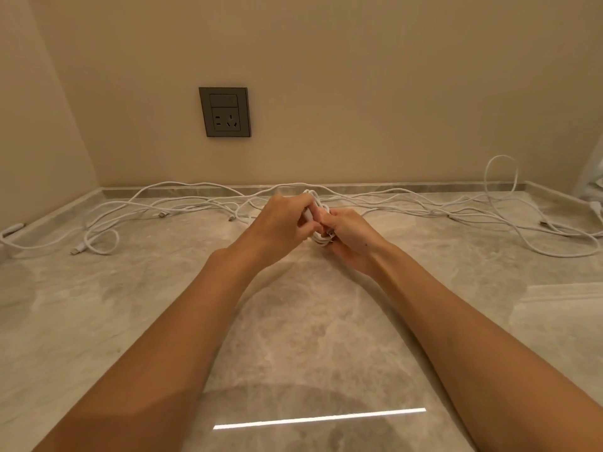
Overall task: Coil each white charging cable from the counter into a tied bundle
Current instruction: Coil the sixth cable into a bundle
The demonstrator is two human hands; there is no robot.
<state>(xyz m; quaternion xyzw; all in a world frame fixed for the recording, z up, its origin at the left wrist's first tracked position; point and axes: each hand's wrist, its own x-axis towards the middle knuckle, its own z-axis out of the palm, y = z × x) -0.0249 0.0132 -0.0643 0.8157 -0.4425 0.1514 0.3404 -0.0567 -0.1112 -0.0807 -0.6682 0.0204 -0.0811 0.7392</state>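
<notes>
In the head view, both hands meet over the counter (310,321), nearer its back edge. The left hand (284,220) and the right hand (346,236) have their fingers curled round one small coiled cable (321,241), a thin white cord in several tight loops. Whether it is tied, I cannot tell. I judge the task is at an early stage: only this bundle is in work. Many loose cables (137,220) lie limp along the back edge, from the left corner to the right, with small plugs. The counter is glossy, veined grey stone.

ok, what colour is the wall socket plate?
Dark grey, slightly brownish under the warm light. The socket plate shows plainly in the head view.
</notes>
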